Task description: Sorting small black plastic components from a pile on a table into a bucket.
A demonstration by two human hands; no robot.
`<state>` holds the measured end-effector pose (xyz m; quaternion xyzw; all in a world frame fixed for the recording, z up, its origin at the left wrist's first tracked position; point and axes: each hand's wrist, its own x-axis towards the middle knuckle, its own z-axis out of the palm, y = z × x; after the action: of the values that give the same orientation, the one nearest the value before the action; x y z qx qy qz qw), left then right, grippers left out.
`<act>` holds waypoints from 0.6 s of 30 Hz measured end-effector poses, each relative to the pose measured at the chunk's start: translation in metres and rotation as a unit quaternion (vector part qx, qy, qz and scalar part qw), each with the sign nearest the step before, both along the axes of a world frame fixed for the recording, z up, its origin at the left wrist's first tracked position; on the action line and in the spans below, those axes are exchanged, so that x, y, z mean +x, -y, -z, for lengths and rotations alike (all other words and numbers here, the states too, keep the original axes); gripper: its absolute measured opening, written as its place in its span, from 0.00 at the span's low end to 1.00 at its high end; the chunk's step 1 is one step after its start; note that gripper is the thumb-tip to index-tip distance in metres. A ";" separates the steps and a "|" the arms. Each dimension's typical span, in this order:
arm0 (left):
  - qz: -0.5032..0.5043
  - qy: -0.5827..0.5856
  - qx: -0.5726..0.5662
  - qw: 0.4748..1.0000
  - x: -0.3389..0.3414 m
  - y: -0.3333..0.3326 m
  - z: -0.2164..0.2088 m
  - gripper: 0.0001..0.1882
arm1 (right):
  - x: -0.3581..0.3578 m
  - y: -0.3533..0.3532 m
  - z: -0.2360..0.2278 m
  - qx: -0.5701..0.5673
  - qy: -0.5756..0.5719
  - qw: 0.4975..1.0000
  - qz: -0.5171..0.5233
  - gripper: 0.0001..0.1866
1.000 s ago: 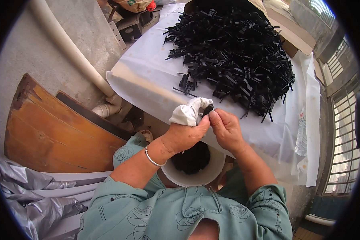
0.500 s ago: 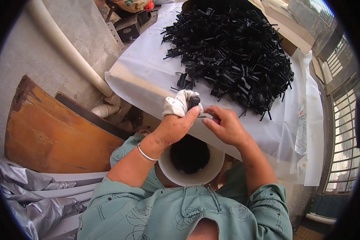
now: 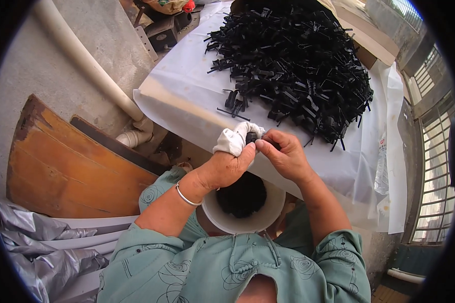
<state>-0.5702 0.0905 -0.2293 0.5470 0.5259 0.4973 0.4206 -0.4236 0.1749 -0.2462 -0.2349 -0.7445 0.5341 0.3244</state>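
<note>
Between my hands is a small black plastic part (image 3: 252,136), mostly covered by fingers. My left hand (image 3: 230,159), its fingers wrapped in white cloth and its thumb bare, is closed on the part. On the other side of it, my bare right hand (image 3: 285,154) pinches with thumb and forefinger at the part's end; exactly what lies in that pinch is hidden. Both hands are over the table's near edge. Below them stands a white bucket (image 3: 277,214) with black pieces (image 3: 241,197) inside. A large heap of black plastic parts (image 3: 298,70) covers much of the table beyond.
White plastic sheeting (image 3: 174,96) covers the table. A few black parts (image 3: 236,103) lie apart from the heap. A clear plastic bottle (image 3: 381,169) rests at the right edge, and an open cardboard box (image 3: 364,35) stands behind. Leftward are a worn wooden board (image 3: 71,166) and a pipe (image 3: 86,65).
My right hand has closed in on the black part and now meets my left thumb. The left hand has shifted slightly right and turned, so less of the part shows.
</note>
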 end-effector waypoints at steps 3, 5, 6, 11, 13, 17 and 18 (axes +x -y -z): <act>-0.034 -0.063 0.096 0.993 0.000 -0.002 0.010 0.13 | -0.003 0.005 -0.007 0.066 0.036 0.997 -0.018 0.13; -0.059 -0.106 0.101 0.987 0.004 0.000 0.008 0.13 | -0.007 0.007 -0.001 0.121 0.035 0.992 -0.014 0.14; -0.059 -0.106 0.101 0.987 0.006 0.001 0.010 0.13 | -0.008 0.008 0.000 0.121 0.035 0.992 -0.015 0.14; -0.084 -0.219 0.060 0.970 0.000 0.008 0.006 0.15 | -0.018 0.009 0.005 0.043 0.056 0.997 -0.027 0.14; -0.059 -0.266 0.067 0.960 -0.012 0.011 0.006 0.15 | -0.018 0.001 0.007 0.059 0.094 0.993 -0.034 0.12; -0.032 -0.400 0.115 0.909 -0.028 0.010 0.007 0.13 | -0.033 -0.015 0.016 0.305 0.130 0.934 0.137 0.08; -0.064 -0.380 0.115 0.916 -0.029 0.009 0.012 0.11 | -0.038 -0.017 0.017 0.322 0.178 0.916 0.162 0.07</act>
<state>-0.5994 0.0813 -0.2413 0.7042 0.6193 0.3352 0.0903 -0.4613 0.1915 -0.2629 -0.3263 -0.8731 0.1554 0.3271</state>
